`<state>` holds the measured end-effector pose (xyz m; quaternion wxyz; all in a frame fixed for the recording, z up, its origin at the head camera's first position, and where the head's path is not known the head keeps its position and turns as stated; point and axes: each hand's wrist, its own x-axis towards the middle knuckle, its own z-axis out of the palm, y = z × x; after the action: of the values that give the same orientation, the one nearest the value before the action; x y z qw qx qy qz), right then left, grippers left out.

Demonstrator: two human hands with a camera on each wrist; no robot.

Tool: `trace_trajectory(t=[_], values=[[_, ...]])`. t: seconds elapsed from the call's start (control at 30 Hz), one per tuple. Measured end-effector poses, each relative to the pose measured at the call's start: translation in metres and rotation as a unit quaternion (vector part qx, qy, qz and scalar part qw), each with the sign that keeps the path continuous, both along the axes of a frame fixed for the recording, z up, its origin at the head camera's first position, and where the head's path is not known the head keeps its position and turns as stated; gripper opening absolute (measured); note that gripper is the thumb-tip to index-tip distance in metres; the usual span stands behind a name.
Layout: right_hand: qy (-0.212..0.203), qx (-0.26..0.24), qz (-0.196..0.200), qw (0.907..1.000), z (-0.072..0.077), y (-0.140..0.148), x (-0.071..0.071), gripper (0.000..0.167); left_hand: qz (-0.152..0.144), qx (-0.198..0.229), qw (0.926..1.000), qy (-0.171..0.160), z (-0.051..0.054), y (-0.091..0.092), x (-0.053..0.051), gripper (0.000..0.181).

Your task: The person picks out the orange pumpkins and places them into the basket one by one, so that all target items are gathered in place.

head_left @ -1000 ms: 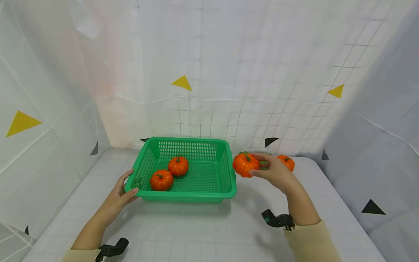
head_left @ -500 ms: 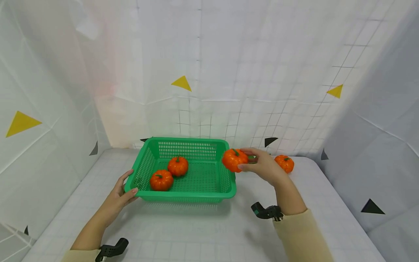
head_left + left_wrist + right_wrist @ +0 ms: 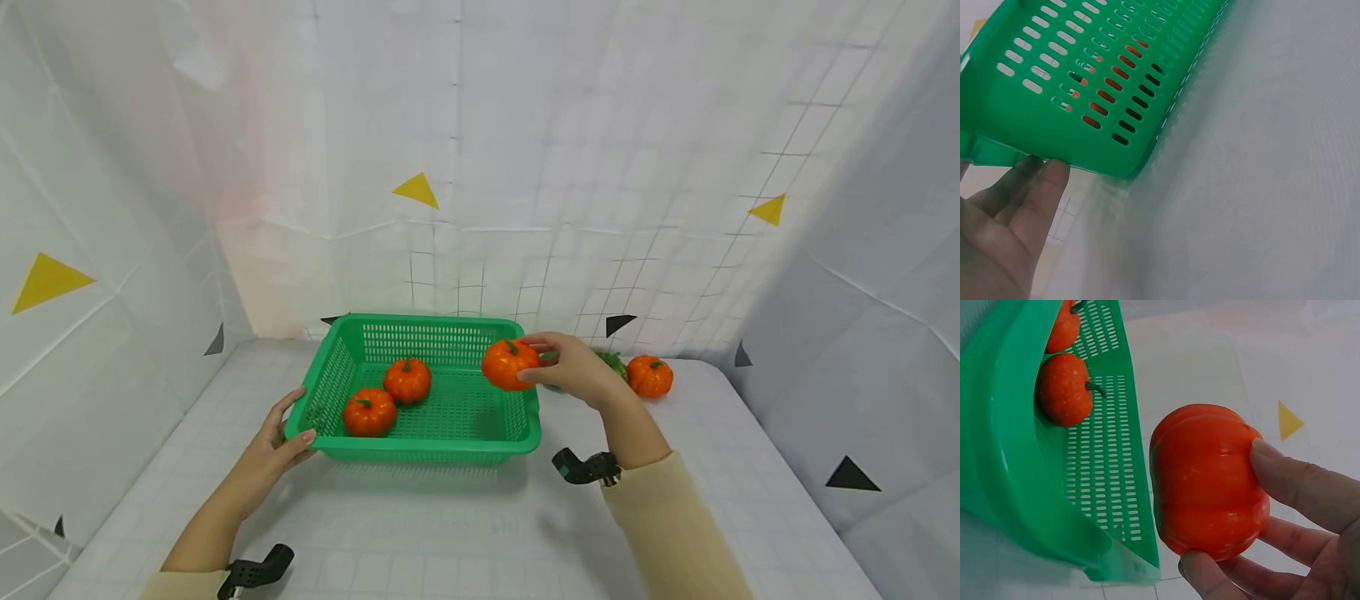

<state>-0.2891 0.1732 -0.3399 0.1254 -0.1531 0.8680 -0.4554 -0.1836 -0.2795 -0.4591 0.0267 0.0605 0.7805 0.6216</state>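
Orange pumpkin (image 3: 507, 365) fills the wide pinch of the right hand (image 3: 572, 367); the left hand (image 3: 272, 447) seemingly grips the green basket (image 3: 427, 446).

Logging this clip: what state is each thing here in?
Green basket: open at the top.
Near basket pumpkin: resting inside, stem up.
Far basket pumpkin: resting inside, stem up.
Held pumpkin: in the air, not set down.
Loose pumpkin: resting on the table, outside the basket.
Leafy green item: partly hidden.
Left grip: holding the green basket at its left side.
Right grip: pinching the held pumpkin.
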Motion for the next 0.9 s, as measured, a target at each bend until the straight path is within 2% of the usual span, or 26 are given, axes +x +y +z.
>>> trace_trajectory(t=[0.2, 0.5, 0.9], values=[[-0.011, 0.007, 0.025, 0.9996, -0.005, -0.016, -0.005, 0.061, -0.001, -0.003, 1.0000, 0.001, 0.000, 0.000, 0.000, 0.077], [-0.007, 0.061, 0.038, 0.9974, -0.016, -0.043, -0.004, 0.058, -0.001, -0.003, 1.0000, -0.002, 0.000, 0.000, -0.001, 0.076], [-0.005, 0.059, 0.049, 0.9971, -0.033, -0.065, -0.003, 0.055, 0.001, 0.001, 1.0000, -0.008, -0.001, 0.000, -0.002, 0.077]])
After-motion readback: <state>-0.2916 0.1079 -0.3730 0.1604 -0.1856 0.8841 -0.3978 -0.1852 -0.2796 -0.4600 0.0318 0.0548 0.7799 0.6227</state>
